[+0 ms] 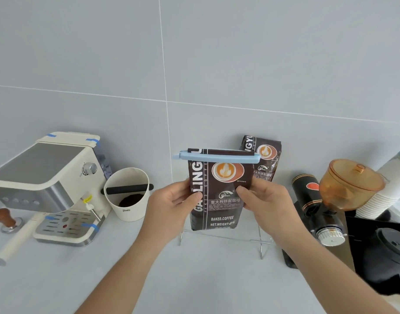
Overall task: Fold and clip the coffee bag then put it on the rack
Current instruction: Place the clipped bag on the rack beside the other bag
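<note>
A dark brown coffee bag point(219, 198) stands upright in the middle, its top folded over and held by a long light-blue clip point(217, 157). My left hand point(172, 200) grips the bag's left edge and my right hand point(262, 198) grips its right edge. The bag's bottom is level with the front wire of a low metal rack point(260, 242); whether it rests on the rack I cannot tell. A second coffee bag point(266, 155) of the same kind leans behind it at the rack's back right.
A cream espresso machine point(51, 177) stands at the left, with a tamper point(6, 219) and a portafilter handle point(15, 240) in front. A white knock box point(128, 196) sits between machine and bag. Right of the rack are a black grinder point(314, 207) with an amber hopper point(348, 184) and stacked paper cups point(389, 184).
</note>
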A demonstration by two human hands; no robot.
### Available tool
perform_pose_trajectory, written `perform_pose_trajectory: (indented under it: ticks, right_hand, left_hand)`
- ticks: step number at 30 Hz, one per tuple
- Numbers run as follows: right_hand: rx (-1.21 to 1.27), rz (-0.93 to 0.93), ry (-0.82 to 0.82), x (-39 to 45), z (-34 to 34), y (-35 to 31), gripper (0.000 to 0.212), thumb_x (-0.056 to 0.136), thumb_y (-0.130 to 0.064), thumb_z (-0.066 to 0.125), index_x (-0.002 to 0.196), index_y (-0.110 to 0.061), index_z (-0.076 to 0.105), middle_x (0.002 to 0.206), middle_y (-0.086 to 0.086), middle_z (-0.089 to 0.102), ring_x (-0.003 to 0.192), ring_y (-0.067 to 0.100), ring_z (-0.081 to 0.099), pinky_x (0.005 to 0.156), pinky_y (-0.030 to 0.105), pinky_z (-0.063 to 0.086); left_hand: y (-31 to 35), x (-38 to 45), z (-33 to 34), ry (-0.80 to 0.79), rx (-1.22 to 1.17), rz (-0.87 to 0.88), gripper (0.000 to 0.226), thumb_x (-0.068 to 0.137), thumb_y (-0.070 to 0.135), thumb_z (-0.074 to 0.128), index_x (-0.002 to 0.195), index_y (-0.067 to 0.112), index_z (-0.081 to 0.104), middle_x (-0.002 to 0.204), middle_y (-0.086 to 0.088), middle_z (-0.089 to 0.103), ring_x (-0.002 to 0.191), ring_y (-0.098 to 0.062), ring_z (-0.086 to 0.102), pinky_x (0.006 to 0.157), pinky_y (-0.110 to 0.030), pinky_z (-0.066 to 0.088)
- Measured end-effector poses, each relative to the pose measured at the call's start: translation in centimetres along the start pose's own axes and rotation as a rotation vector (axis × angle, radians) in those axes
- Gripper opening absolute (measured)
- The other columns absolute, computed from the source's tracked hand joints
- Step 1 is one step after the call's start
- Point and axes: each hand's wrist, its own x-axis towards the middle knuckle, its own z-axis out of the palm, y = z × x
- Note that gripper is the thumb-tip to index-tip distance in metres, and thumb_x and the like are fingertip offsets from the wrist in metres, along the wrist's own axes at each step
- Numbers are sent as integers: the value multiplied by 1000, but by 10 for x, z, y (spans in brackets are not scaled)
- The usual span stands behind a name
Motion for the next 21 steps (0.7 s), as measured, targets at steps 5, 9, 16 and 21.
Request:
perform_pose_trajectory:
  ticks: [5, 9, 16, 21]
  right_hand:
    - [-21, 9, 18, 39, 5, 2, 27, 93, -9, 58, 93, -27, 77, 95, -4, 81, 93, 18, 75, 96, 50, 54]
    - [-11, 44, 33, 69, 10, 11, 31, 94, -9, 57, 92, -33, 77, 96, -5, 81, 94, 16, 75, 96, 47, 55]
    - [9, 154, 51, 114, 18, 40, 27, 95, -12, 55, 93, -29, 76, 97, -2, 81, 95, 18, 75, 95, 44, 57]
    - [-10, 200, 80, 133, 19, 56, 27, 96, -14, 55, 90, -30, 76, 95, -3, 81, 94, 24, 75, 80, 37, 59]
  left_hand:
    - [-5, 39, 2, -9, 17, 17, 33, 86, 1, 63, 104, 27, 72, 98, 16, 77, 97, -4, 71, 85, -18, 52]
    - [-16, 72, 3, -14, 97, 21, 29, 87, 6, 62, 109, 23, 71, 103, 10, 76, 97, -4, 71, 87, -24, 52]
    - [-41, 115, 7, -19, 151, -47, 35, 87, 5, 61, 93, 39, 70, 86, 21, 76, 89, -1, 72, 85, -25, 54]
    - [-55, 133, 10, -37, 159, -77, 30, 87, 6, 61, 96, 32, 71, 90, 17, 75, 87, 0, 72, 84, -24, 54]
